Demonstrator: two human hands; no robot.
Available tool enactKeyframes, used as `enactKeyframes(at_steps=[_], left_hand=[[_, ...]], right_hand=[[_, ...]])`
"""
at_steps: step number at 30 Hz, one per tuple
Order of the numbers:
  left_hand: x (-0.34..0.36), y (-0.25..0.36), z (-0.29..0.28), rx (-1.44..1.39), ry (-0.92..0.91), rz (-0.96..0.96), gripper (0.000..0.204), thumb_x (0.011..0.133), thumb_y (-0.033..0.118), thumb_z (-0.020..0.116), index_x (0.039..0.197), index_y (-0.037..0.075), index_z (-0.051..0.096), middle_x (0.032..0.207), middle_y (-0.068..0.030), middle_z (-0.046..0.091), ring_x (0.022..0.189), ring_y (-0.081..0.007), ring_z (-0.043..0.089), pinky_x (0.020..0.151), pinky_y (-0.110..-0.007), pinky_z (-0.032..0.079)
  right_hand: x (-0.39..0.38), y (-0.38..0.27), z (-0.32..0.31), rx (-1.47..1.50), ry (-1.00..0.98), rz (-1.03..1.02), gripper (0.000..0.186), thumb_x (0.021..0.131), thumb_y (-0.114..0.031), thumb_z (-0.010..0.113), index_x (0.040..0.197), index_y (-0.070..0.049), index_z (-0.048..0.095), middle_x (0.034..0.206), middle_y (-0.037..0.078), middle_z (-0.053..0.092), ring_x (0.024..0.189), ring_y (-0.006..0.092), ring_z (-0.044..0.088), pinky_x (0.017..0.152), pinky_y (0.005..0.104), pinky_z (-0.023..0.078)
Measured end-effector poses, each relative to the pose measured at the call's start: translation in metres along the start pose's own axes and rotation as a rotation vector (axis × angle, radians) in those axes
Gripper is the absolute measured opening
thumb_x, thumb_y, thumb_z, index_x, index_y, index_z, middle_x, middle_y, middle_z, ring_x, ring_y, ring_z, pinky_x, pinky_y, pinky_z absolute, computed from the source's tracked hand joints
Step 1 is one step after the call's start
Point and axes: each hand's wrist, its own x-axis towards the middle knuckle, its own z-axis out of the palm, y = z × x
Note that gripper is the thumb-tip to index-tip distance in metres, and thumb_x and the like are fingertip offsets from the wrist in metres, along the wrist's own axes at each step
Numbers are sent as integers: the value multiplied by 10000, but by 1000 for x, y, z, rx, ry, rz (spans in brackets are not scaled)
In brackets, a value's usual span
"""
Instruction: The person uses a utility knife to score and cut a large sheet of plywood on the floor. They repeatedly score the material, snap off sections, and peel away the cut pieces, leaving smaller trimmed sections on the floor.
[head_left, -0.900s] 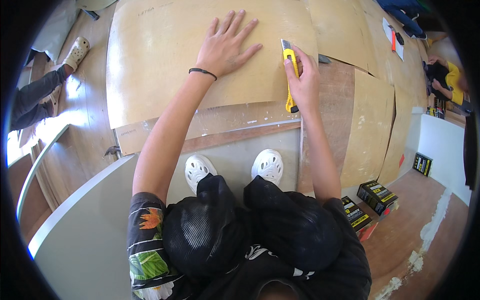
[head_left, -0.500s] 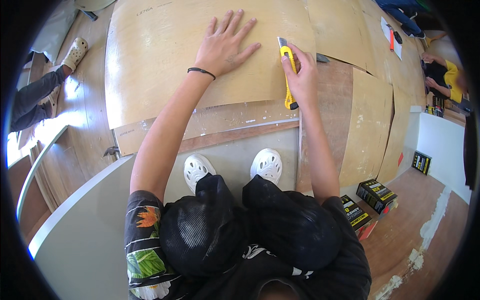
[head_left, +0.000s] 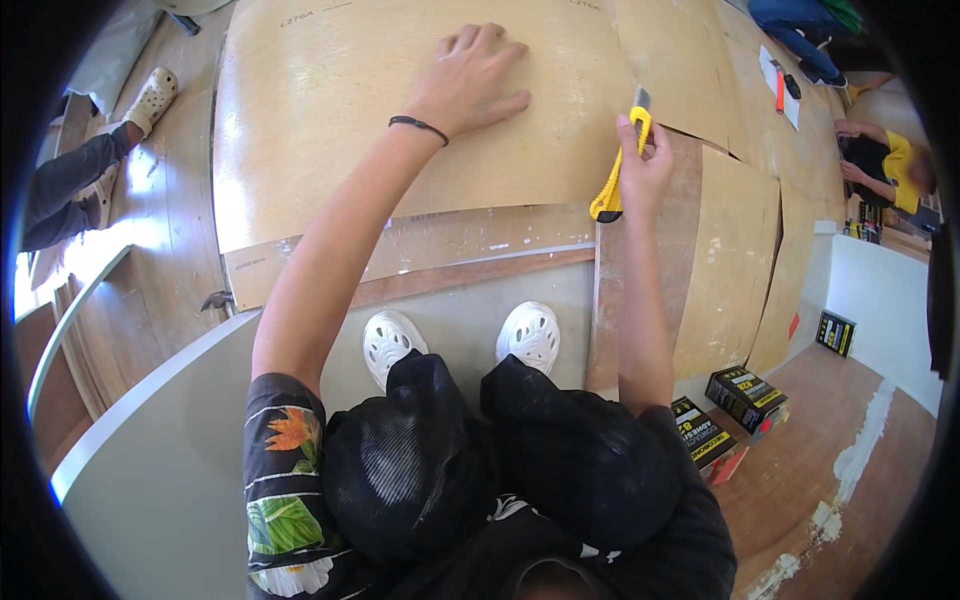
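A large tan sheet [head_left: 310,130] lies flat across the upper middle, over another board whose near edge [head_left: 460,235] sticks out below it. My left hand [head_left: 465,88] rests on the sheet with fingers apart and slightly bent, holding nothing. To the right, my right hand [head_left: 645,170] grips a yellow utility knife [head_left: 609,190]. The knife's blade is out at the far end and points away from me, by the sheet's right edge. I cannot tell whether the blade touches the sheet.
Thin boards [head_left: 728,240] overlap at right. Black and yellow boxes [head_left: 748,398] stand by my right elbow. A hammer head [head_left: 217,300] shows at left, near a curved white panel edge [head_left: 160,380]. A person in yellow [head_left: 900,165] sits far right; another person's clog [head_left: 153,100] is at left.
My right hand has moved right with the utility knife, from over the sheet to its right edge. My left hand has shifted slightly right, and its fingers are more bent.
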Motion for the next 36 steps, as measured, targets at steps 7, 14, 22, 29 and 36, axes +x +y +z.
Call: enactKeyframes(at_steps=[7,14,22,29,36], left_hand=[[22,23,16,-235,132,50,134,863,194,638,966,123,688,953,-37,617,931,-243,589,792,-369,520],[27,30,24,-60,132,165,82,852,157,620,865,78,636,921,-36,610,938,-229,605,781,-370,522],[27,37,30,91,148,193,110,839,117,588,932,62,608,965,-78,608,966,-230,606,795,-360,512],[-22,-1,-32,-382,376,-337,215,909,153,538,1038,-19,539,927,-235,572,863,-413,565,723,-434,480],[-239,55,-49,-451,-174,-197,175,803,77,639,883,57,484,670,-131,542,685,-363,615,584,-449,491]], right_hand=[[5,25,-1,208,-49,128,389,875,-299,739,1039,23,595,981,60,599,872,126,551,772,291,462],[9,35,1,207,-32,127,347,900,-252,713,1089,9,585,1002,52,594,890,138,559,801,300,464],[7,28,-5,221,-111,186,304,926,-302,681,1070,-54,580,780,-17,557,596,58,518,530,230,434],[5,25,-17,270,-112,146,243,931,-233,676,1032,-37,574,859,-8,557,659,60,518,568,238,434],[-17,12,-22,257,-110,167,264,932,-261,680,1052,-55,567,794,-23,528,599,49,496,522,222,411]])
